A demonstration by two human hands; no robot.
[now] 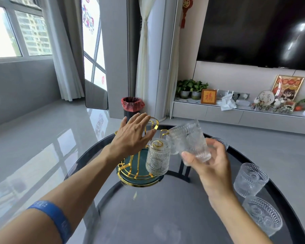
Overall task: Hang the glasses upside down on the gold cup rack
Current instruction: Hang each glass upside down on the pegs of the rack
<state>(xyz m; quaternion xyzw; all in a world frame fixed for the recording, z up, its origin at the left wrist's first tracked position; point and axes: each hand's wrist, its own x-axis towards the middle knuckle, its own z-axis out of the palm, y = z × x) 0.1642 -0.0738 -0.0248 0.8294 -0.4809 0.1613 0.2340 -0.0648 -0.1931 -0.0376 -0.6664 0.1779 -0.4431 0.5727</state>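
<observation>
The gold cup rack with a green base stands on the round glass table. One ribbed clear glass hangs upside down on its near right prong, and a second hung glass shows partly behind it. My left hand hovers over the rack's top loops with fingers spread, holding nothing. My right hand grips another ribbed glass by its base, tilted with the mouth pointing up and left, just right of the rack.
Two more glasses stand at the table's right edge, and one sits behind my right hand. A bin with a red liner stands on the floor beyond the table. A low TV cabinet runs along the far wall.
</observation>
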